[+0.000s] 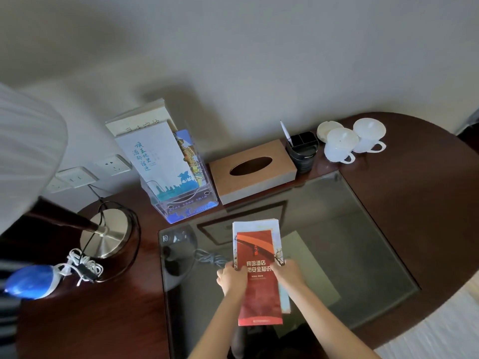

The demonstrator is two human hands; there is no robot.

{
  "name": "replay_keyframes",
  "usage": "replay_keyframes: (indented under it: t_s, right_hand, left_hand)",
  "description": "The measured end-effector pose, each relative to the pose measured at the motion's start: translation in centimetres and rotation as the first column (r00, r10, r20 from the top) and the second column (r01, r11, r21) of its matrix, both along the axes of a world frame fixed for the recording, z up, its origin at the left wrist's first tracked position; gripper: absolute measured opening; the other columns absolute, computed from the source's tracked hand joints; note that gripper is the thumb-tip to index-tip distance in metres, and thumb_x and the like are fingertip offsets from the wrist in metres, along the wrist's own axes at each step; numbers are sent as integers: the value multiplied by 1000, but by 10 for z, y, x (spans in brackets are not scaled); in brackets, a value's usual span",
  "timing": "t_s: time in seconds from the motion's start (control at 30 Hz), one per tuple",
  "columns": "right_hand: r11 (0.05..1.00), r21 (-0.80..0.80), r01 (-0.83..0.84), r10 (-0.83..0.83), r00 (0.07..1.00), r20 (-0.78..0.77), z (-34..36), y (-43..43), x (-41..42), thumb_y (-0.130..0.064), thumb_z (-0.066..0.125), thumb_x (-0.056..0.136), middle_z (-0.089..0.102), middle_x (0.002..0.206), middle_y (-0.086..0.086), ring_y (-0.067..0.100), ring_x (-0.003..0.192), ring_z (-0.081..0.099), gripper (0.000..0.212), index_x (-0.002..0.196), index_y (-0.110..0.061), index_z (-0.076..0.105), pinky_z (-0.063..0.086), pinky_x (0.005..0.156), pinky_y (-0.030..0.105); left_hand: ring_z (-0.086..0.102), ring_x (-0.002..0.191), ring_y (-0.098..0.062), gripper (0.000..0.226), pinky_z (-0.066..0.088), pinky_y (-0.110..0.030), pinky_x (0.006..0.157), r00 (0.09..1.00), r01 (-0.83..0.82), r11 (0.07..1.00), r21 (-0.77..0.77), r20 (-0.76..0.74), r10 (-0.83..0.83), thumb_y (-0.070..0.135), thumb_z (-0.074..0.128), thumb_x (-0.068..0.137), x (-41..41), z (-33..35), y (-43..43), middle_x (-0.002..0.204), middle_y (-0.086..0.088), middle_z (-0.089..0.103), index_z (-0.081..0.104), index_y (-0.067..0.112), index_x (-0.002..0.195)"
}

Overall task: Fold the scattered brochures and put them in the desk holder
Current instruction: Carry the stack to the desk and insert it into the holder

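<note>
Lighting: dim, soft, from the right; shadows thrown leftward on wall (259,60). Glass desk top (363,242): faint reflections. Focus: soft overall. Edges: fisheye bending; lampshade (26,151) blurred.

The dark wooden table (414,203) carries a glass sheet (350,242) toward its front edge. Along the back edge stand a clear holder (181,206), a tissue box (252,169), a pen pot (303,151) and two lidded white cups (338,146). A lamp base (108,234) sits at the left end.
</note>
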State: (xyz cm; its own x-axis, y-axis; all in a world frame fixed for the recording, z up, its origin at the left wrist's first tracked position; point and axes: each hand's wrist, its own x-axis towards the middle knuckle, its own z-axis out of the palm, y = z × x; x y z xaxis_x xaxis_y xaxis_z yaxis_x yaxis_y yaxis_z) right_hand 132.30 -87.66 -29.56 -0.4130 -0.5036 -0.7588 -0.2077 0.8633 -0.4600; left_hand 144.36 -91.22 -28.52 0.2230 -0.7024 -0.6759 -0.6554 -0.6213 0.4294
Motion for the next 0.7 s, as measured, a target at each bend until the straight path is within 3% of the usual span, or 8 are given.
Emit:
replay_keyframes:
  t_s: [0.13, 0.2, 0.3, 0.37, 0.5, 0.6, 0.7]
  right_hand:
    - [999, -35, -17, 18, 1000, 21, 2, -2, 12, -28, 56, 87, 57, 125, 13, 31, 116, 54, 51, 131, -4, 47, 45, 96, 39]
    - [997, -79, -16, 19, 999, 29, 4, -3, 18, -28, 57, 87, 50, 135, 16, 32, 120, 51, 56, 136, -6, 41, 43, 101, 42]
    - [982, -191, 5, 14, 995, 102, 7, -10, 27, -26, 58, 87, 47, 137, 14, 30, 123, 48, 53, 135, -8, 42, 41, 102, 41]
    - [964, -263, 35, 12, 984, 176, 14, -15, 35, -25, 59, 87, 52, 132, 9, 28, 121, 51, 49, 131, -10, 44, 42, 95, 33]
    - [901, -426, 87, 34, 962, 269, 36, -39, 47, -18, 68, 82, 64, 105, 3, 19, 97, 61, 42, 118, -20, 46, 47, 81, 32]
    - [867, -496, 38, 95, 966, 241, 61, -69, 52, -19, 71, 80, 66, 102, 5, 20, 95, 63, 44, 118, -17, 49, 47, 82, 33]
    - [785, -617, -55, 167, 978, 125, 92, -106, 59, -19, 72, 78, 70, 87, 1, 20, 82, 65, 24, 98, -13, 61, 46, 69, 28]
  left_hand:
    - [57, 96, -28, 31, 48, -35, 85, 965, -181, 983, -12, -196, 175, 12, 56, 86, 14, 4, 3, 114, -15, 54, 50, 7, 116]
    - [58, 84, -22, 25, 47, -32, 75, 935, -227, 974, -14, -282, 214, 7, 54, 86, 23, 10, 1, 103, -12, 60, 47, 7, 110]
    - [61, 83, -26, 22, 53, -40, 80, 892, -286, 957, -45, -378, 249, 2, 54, 86, 37, 17, -4, 98, -13, 62, 44, 9, 104]
    - [63, 83, -25, 21, 54, -42, 81, 869, -310, 947, -90, -431, 244, 0, 53, 87, 48, 25, -9, 95, -11, 63, 44, 11, 102]
    - [62, 82, -21, 21, 52, -42, 82, 874, -287, 922, -260, -465, 140, -1, 52, 90, 72, 49, -27, 92, -8, 65, 45, 16, 99]
    - [59, 81, -21, 24, 49, -44, 86, 878, -271, 873, -405, -476, 52, -3, 52, 89, 85, 73, -48, 86, -3, 65, 46, 15, 104]
    - [58, 82, -16, 27, 48, -35, 83, 885, -295, 791, -536, -465, 15, -4, 52, 89, 91, 99, -73, 93, -6, 63, 45, 17, 105]
